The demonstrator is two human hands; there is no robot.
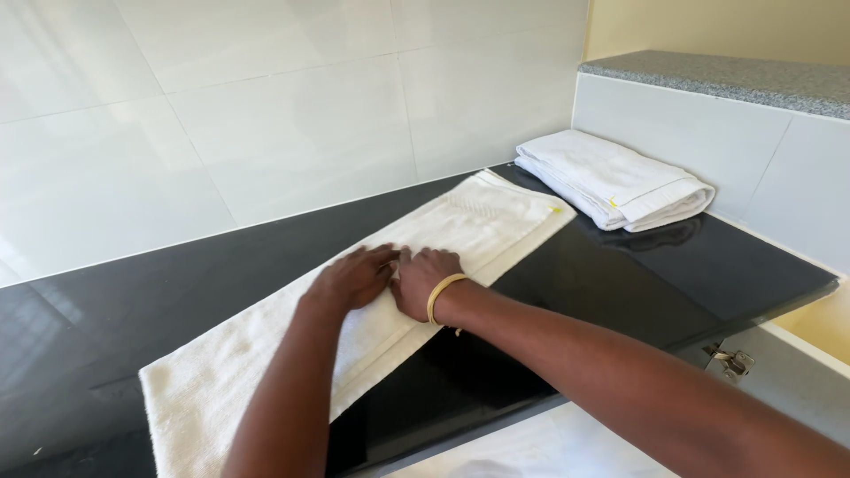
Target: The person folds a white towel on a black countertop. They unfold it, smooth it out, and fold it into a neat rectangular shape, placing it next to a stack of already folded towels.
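1. On the black counter (620, 274) a long white towel (266, 363) lies flat, running from near left to far right.
2. Left hand (352, 277) presses flat on its middle, fingers spread.
3. Right hand (423, 279), flat too, touches it just beside.
4. Far right lies a folded towel (613, 180).

Both hands are pressing flat, side by side, on the long towel (460, 232) lying across the black counter (637, 274), left hand (354, 276) touching right hand (425, 279), while a folded towel (611, 180) is sitting in the corner.
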